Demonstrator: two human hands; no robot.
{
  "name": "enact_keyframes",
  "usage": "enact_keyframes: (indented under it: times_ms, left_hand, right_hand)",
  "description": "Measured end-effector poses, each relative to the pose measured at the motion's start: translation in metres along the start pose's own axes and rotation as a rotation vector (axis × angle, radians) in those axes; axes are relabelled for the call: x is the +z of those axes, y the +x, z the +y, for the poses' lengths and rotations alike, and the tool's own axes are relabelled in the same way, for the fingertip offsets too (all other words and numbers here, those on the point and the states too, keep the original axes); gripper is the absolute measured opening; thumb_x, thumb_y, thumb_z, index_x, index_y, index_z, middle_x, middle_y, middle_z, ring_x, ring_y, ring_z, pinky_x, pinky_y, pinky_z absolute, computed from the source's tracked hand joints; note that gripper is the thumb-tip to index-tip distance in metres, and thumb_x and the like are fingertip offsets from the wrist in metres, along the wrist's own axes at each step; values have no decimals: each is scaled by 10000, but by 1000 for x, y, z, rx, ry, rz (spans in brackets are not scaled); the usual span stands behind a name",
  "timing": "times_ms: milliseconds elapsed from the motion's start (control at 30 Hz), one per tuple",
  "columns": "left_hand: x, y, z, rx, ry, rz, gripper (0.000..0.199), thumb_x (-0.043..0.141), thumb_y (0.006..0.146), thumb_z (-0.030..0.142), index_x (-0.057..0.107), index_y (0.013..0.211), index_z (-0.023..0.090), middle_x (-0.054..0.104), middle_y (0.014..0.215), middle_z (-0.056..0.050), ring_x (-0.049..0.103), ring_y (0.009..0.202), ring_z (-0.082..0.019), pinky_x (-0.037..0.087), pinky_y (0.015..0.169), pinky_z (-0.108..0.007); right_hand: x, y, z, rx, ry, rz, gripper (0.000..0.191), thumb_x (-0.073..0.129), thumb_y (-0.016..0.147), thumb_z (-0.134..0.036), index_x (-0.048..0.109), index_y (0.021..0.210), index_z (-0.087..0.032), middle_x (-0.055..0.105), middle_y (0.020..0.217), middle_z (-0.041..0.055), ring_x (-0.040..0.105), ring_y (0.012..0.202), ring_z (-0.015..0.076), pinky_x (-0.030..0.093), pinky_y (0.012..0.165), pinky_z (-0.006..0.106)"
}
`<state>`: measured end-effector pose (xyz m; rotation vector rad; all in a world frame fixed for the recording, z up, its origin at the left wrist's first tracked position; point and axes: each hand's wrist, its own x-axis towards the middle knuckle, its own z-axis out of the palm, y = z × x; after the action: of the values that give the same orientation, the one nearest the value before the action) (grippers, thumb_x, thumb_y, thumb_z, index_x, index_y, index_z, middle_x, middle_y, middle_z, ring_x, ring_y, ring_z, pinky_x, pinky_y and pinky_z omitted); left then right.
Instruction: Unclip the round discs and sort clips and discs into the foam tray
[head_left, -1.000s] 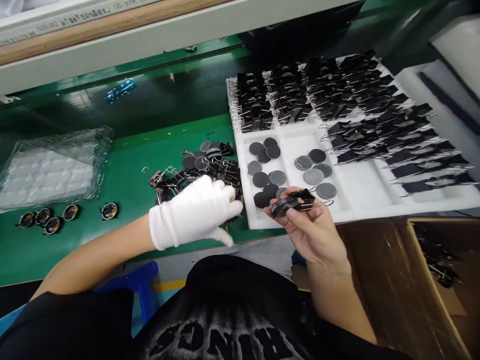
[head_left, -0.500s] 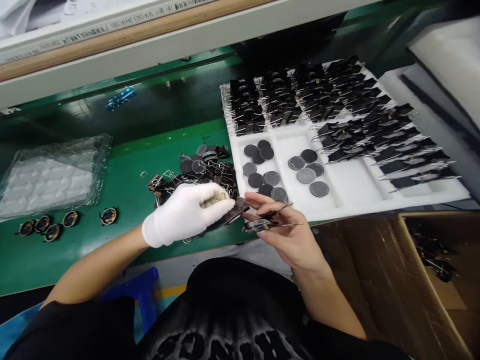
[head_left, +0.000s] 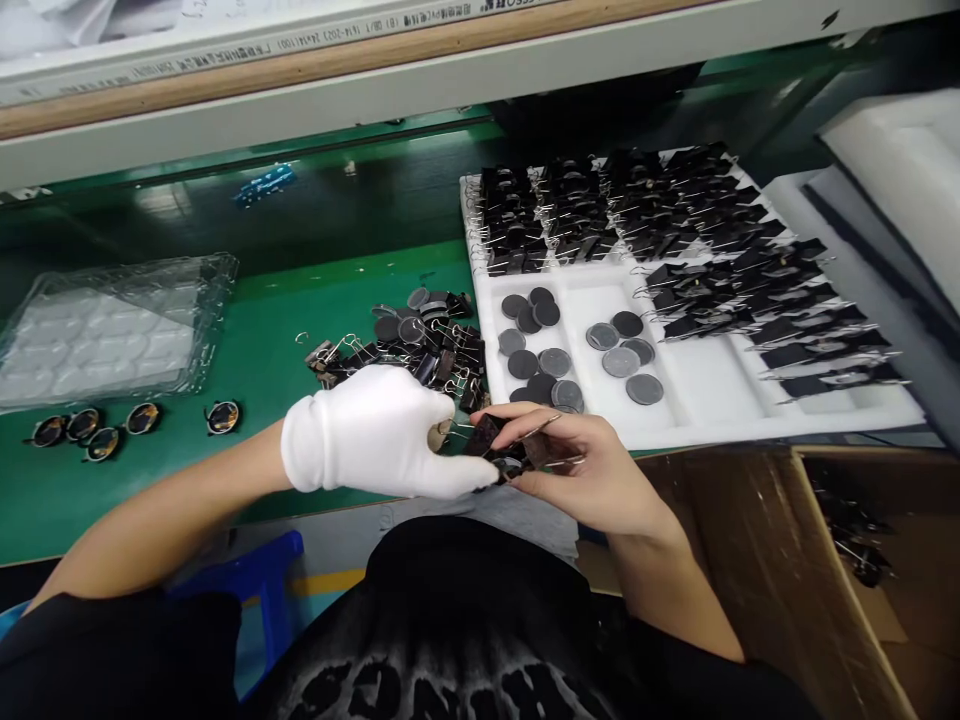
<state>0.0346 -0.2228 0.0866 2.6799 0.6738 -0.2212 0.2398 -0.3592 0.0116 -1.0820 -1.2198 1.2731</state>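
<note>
My left hand (head_left: 390,435), in a white glove, is closed with thumb and fingertips at a black binder clip (head_left: 486,433) with wire handles. My right hand (head_left: 581,455) is bare and grips a round part clamped by another binder clip (head_left: 536,450). The two clips meet between my hands, above the front edge of the table; fingers partly hide the round part. Just beyond my left hand lies a heap of loose black binder clips (head_left: 427,365). Several round discs (head_left: 397,328) rest at the far side of that heap.
A white foam tray (head_left: 709,385) holds rows of clipped parts (head_left: 574,215) and several loose discs (head_left: 621,361). At the left are clear plastic trays (head_left: 112,335) and several small round parts (head_left: 223,417). A cardboard box (head_left: 750,530) stands at the lower right, beneath a shelf edge's level (head_left: 375,70).
My left hand has moved slightly right and brought its binder clip against the round part in my right hand. The camera view has shifted a little.
</note>
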Motion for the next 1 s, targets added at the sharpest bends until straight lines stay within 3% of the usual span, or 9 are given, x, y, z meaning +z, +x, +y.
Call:
enact_keyframes:
  times_ms: [67,133,267,333,433,567,833,1000]
  left_hand:
    - [3,-1,-1,14,-6,-2,540,569,860,653,445,551,228,389,443,37,311,428,-106,235,496,-293]
    - [5,-3,-5,14,-47,21,496,560,878,596,439,565,230,390,453,42,294,429,-102,241,491,-290]
    - [3,-7,-10,-56,-223,82,386,540,912,492,509,635,225,489,481,47,403,443,-97,325,510,-257]
    - [2,-9,-10,-110,-338,40,343,526,930,466,567,693,221,557,488,50,498,447,-102,384,518,-239]
    - [1,-10,-8,-173,-487,-44,337,524,948,478,607,752,217,628,505,54,598,438,-115,444,504,-226]
    - [3,-9,-8,-221,-610,-108,324,550,956,464,606,755,215,663,523,59,623,403,-115,484,488,-222]
    - [4,-13,-8,-325,-742,-197,365,557,982,496,583,750,215,710,577,50,631,387,-111,488,436,-208]
    - [1,-16,-7,-367,-761,-219,348,570,974,508,599,780,221,712,578,47,651,397,-132,497,423,-217]
  right_hand:
    - [0,1,-1,-3,-17,-12,255,839,839,-119,827,1042,-274,741,1385,81,735,1257,261,642,958,339]
    - [2,3,1,-24,54,64,239,862,829,-139,816,1023,-271,738,1378,79,723,1266,260,637,991,364]
    - [12,12,8,23,396,506,270,931,809,-314,757,1014,-286,788,1055,11,765,952,179,667,840,337]
    - [19,18,11,77,492,623,329,954,775,-385,731,983,-263,780,960,1,745,849,165,664,770,323]
    - [28,24,12,120,542,628,398,994,702,-399,714,935,-238,790,951,16,742,856,176,662,788,331]
    - [31,28,12,123,560,593,411,1009,676,-391,720,922,-234,793,923,7,740,829,165,663,824,334]
    - [32,29,13,94,443,606,420,1005,678,-408,718,925,-225,779,892,12,737,823,189,654,910,406]
    - [33,29,11,97,422,616,421,1019,656,-377,742,936,-228,792,926,12,742,834,180,653,854,354]
